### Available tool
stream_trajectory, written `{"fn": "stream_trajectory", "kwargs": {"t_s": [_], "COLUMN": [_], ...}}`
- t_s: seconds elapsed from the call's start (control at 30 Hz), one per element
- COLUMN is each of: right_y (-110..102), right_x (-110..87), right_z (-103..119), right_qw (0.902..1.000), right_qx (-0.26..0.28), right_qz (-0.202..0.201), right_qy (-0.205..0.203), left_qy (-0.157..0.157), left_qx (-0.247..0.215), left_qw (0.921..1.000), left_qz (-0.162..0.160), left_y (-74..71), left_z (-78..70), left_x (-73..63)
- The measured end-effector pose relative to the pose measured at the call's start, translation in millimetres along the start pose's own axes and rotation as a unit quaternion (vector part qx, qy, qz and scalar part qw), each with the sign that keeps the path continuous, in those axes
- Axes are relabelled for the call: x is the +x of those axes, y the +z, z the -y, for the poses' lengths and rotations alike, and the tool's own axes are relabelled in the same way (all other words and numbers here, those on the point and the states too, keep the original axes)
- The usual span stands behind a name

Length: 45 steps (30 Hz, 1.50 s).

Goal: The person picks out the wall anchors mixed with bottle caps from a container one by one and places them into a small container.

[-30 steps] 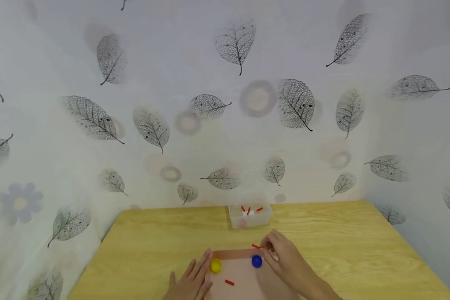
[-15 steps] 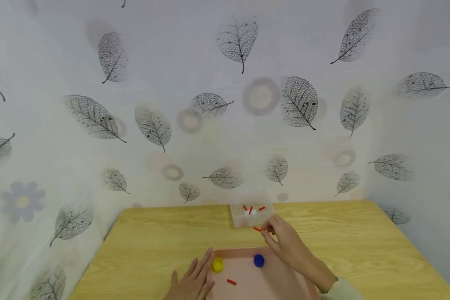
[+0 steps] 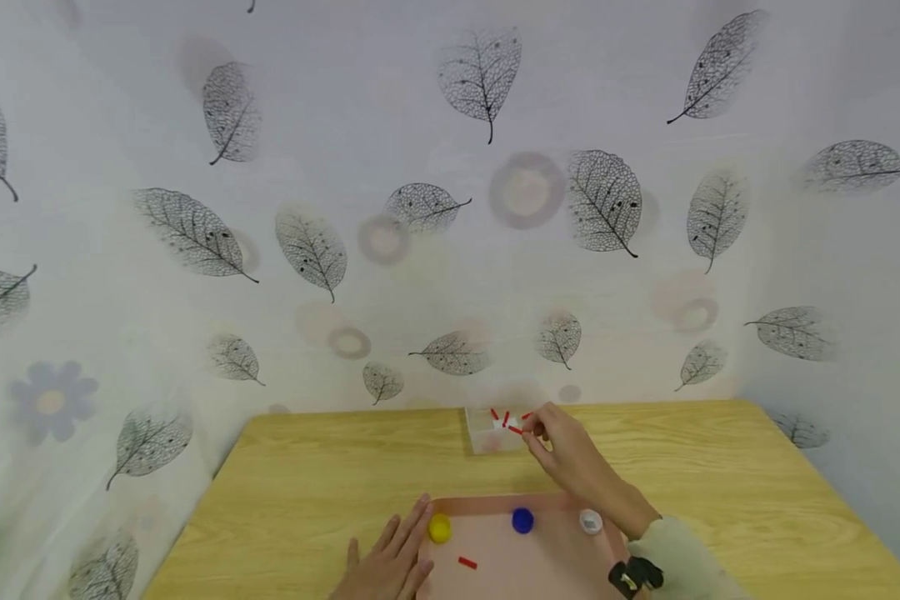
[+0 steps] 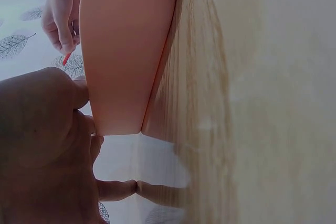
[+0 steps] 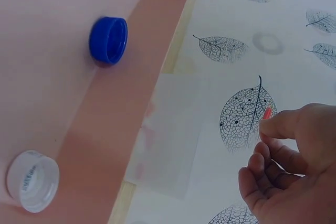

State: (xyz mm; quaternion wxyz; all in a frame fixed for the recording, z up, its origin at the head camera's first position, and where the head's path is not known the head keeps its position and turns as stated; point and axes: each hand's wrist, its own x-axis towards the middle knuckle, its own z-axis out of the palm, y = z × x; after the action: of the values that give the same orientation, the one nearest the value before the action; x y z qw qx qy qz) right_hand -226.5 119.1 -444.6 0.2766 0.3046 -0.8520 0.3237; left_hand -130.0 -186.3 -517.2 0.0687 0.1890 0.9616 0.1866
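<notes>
My right hand (image 3: 573, 462) pinches a short red stick (image 3: 515, 430) between thumb and fingertips, over the near right part of a small translucent box (image 3: 483, 442). Several similar red sticks lie inside that box. In the right wrist view only the tip of the pinched red stick (image 5: 267, 113) shows beyond the thumb. My left hand (image 3: 390, 554) rests with fingers extended along the left rim of a pink tray (image 3: 540, 575). Within the tray are a yellow bottle cap (image 3: 439, 527), a blue bottle cap (image 3: 522, 521), a clear bottle cap (image 3: 590, 522) and another red stick (image 3: 467, 562).
The wooden table (image 3: 330, 458) extends to both sides of the tray. Behind it rises a wall (image 3: 420, 292) covered in leaf prints, and the box stands close to that wall. A black band (image 3: 636, 577) is near the right sleeve.
My right hand has carried the red stick up from the tray's far rim to the box. The clear cap has come into sight. My left hand stays at the tray's left side.
</notes>
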Motion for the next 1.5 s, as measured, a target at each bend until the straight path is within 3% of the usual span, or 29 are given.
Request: {"fn": "stream_trajectory", "kwargs": {"t_s": [0.33, 0.57, 0.8, 1.23, 1.5], "right_y": [3.6, 10.6, 20.0, 41.2, 51.6], "right_x": [22.2, 31.8, 36.8, 40.2, 40.4], "right_z": [-15.9, -29.4, -40.8, -50.7, -54.7], "right_qw": [0.998, 0.9959, 0.9923, 0.9938, 0.9864], "right_qx": [0.003, -0.008, -0.004, -0.009, -0.006], "right_qz": [0.044, 0.055, 0.066, 0.064, 0.095], "right_qy": [0.046, 0.072, 0.104, 0.091, 0.134], "left_qy": [0.001, 0.001, -0.006, -0.008, -0.013], "left_qx": [-0.004, -0.006, -0.003, -0.004, -0.003], "left_qw": [1.0, 1.0, 0.9998, 0.9999, 0.9999], "left_qz": [0.0, 0.006, 0.016, 0.01, 0.006], "left_y": [-2.1, -1.9, -1.9, -3.2, 0.3], "left_z": [-0.7, -1.2, -1.7, -3.8, -2.6], "left_x": [0.9, -0.1, -0.2, -0.3, 0.7]}}
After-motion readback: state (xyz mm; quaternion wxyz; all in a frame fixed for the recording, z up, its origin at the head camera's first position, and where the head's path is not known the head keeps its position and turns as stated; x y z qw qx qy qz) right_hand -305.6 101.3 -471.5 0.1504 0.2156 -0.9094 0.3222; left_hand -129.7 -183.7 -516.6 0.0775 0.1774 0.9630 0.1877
